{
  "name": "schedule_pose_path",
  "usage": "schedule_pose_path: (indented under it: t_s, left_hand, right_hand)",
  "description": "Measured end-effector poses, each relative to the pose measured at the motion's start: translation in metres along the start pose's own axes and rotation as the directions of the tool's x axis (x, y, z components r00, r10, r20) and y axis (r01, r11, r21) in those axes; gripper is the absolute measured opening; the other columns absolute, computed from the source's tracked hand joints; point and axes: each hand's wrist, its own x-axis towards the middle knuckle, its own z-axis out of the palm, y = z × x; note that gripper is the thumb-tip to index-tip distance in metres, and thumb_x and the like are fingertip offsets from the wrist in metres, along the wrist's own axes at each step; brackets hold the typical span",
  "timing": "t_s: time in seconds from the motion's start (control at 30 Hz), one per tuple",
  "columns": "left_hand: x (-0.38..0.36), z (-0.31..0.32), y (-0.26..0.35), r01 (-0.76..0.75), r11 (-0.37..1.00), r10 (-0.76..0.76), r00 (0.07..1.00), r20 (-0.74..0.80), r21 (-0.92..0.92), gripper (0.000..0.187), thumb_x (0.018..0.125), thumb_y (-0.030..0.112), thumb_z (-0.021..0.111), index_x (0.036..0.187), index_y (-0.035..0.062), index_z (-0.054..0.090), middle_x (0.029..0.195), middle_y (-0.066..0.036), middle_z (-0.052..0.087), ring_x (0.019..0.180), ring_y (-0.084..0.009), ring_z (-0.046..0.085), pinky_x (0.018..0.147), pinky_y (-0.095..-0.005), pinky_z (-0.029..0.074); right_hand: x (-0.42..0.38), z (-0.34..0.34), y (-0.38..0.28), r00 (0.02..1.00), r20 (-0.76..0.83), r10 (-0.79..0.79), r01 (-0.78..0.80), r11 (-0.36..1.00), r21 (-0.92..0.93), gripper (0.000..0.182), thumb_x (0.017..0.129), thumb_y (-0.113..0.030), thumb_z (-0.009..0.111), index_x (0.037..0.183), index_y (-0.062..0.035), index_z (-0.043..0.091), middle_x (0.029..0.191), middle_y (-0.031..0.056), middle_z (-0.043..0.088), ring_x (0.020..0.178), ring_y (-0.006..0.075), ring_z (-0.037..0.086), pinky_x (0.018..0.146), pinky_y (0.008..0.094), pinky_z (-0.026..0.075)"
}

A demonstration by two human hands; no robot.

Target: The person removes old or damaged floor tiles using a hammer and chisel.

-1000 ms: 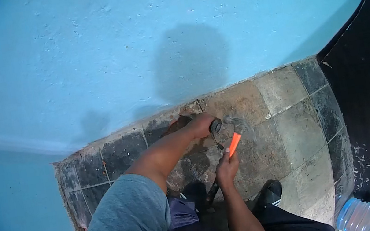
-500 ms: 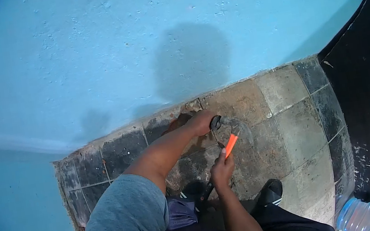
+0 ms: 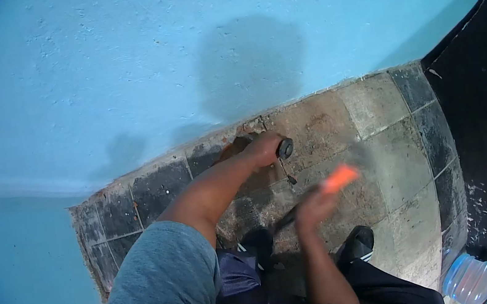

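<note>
My left hand [image 3: 265, 149] is closed around a chisel whose round black butt end [image 3: 285, 148] shows beyond the fist; its blade is hidden. A thin dark cord with a small black tip [image 3: 291, 179] hangs below that end. Beside the fist, at the wall's foot, the floor is broken open in a reddish-brown hollow [image 3: 234, 148]. To the lower right, my right hand [image 3: 318, 207] grips a hammer by its orange and black handle [image 3: 339, 179]. The hammer's head is a grey motion blur, apart from the chisel.
A light blue wall [image 3: 121, 76] rises ahead of the worn grey and black floor tiles [image 3: 393, 156]. My two dark shoes [image 3: 356, 245] stand close below my hands. A clear plastic bottle [image 3: 470, 279] lies at the lower right, by a dark surface with white flecks.
The hammer has swung away from the chisel's end, to the right and down, along with my right hand. My left hand stays in place on the chisel.
</note>
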Motion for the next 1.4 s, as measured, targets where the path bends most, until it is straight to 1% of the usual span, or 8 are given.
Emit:
schedule_pose_path:
  t_s: [0.07,0.17,0.2,0.23,0.43,0.8,1.17,1.4]
  left_hand:
    - [-0.018,-0.003,0.016,-0.101,0.973,0.044,0.964,0.263,0.206,0.026,0.071,0.006,0.071,0.096,0.0042,0.07,0.097,-0.022,0.069,0.098,-0.0424,0.066,0.087,-0.0515,0.052]
    - [-0.028,0.007,0.005,-0.179,0.959,0.078,0.913,0.4,0.221,0.032,0.068,0.005,0.071,0.1,0.0053,0.07,0.096,-0.023,0.07,0.096,-0.0422,0.068,0.082,-0.0506,0.053]
    - [-0.026,0.008,0.001,-0.145,0.971,0.059,0.916,0.397,0.19,0.031,0.069,0.006,0.071,0.1,0.0055,0.07,0.095,-0.023,0.069,0.096,-0.0421,0.067,0.082,-0.0507,0.053]
    - [-0.026,0.007,0.002,-0.112,0.981,0.041,0.918,0.395,0.16,0.031,0.07,0.006,0.071,0.1,0.0058,0.07,0.095,-0.022,0.069,0.096,-0.042,0.066,0.082,-0.0509,0.052]
    - [0.004,-0.021,0.016,-0.024,1.0,0.024,1.0,-0.011,0.006,0.011,0.078,0.014,0.07,0.086,0.0053,0.069,0.089,-0.02,0.069,0.093,-0.0422,0.063,0.085,-0.0523,0.05]
    - [0.018,-0.005,0.003,-0.096,0.994,0.088,0.989,0.118,0.059,0.012,0.078,0.012,0.072,0.088,0.0076,0.07,0.101,-0.018,0.068,0.1,-0.0416,0.059,0.09,-0.0518,0.048]
    - [0.031,0.008,-0.011,-0.049,0.997,0.04,0.991,0.13,0.067,0.017,0.085,0.018,0.077,0.099,0.0097,0.073,0.105,-0.016,0.066,0.106,-0.0401,0.057,0.092,-0.0556,0.048]
    - [0.02,-0.001,-0.003,-0.037,0.997,0.022,0.981,0.195,0.07,0.019,0.085,0.017,0.076,0.102,0.0099,0.071,0.107,-0.015,0.064,0.107,-0.0398,0.056,0.092,-0.0544,0.048]
  right_hand:
    - [-0.021,-0.003,-0.004,0.775,0.532,0.34,-0.263,0.94,-0.218,0.04,0.106,-0.035,0.051,0.101,0.0038,0.058,0.078,0.0139,0.057,0.073,0.0253,0.056,0.07,0.0408,0.045]
    - [-0.051,0.007,0.029,0.823,0.472,0.316,-0.302,0.947,-0.107,0.04,0.106,-0.034,0.05,0.098,0.004,0.059,0.079,0.0154,0.06,0.075,0.0239,0.058,0.069,0.0413,0.045]
    - [-0.053,0.013,0.03,0.865,0.443,0.235,-0.293,0.954,0.066,0.035,0.109,-0.035,0.047,0.089,-0.0057,0.051,0.067,-0.0011,0.046,0.057,0.0075,0.044,0.05,0.028,0.036]
    - [-0.049,0.013,0.023,0.878,0.41,0.247,-0.304,0.949,0.081,0.035,0.109,-0.035,0.047,0.089,-0.0063,0.05,0.066,-0.0013,0.046,0.055,0.0074,0.043,0.049,0.0276,0.036]
    - [0.004,0.009,-0.003,0.958,0.196,0.209,-0.263,0.913,0.312,0.035,0.11,-0.036,0.044,0.087,-0.0093,0.046,0.065,-0.0022,0.044,0.051,0.0071,0.042,0.044,0.0259,0.034]
    - [-0.023,0.007,0.008,0.848,0.404,0.343,-0.429,0.892,0.141,0.037,0.108,-0.034,0.048,0.091,-0.002,0.053,0.069,0.0001,0.047,0.062,0.0114,0.045,0.056,0.0323,0.037]
    - [0.137,-0.07,-0.108,0.94,-0.311,0.138,0.017,0.895,0.446,0.044,0.108,-0.047,0.041,0.09,-0.0077,0.048,0.063,0.0013,0.041,0.046,0.0128,0.04,0.042,0.0279,0.04]
    - [0.155,-0.089,-0.129,0.899,-0.401,0.177,0.081,0.832,0.549,0.039,0.109,-0.041,0.04,0.089,-0.0083,0.047,0.065,0.0011,0.04,0.051,0.0123,0.039,0.047,0.0267,0.039]
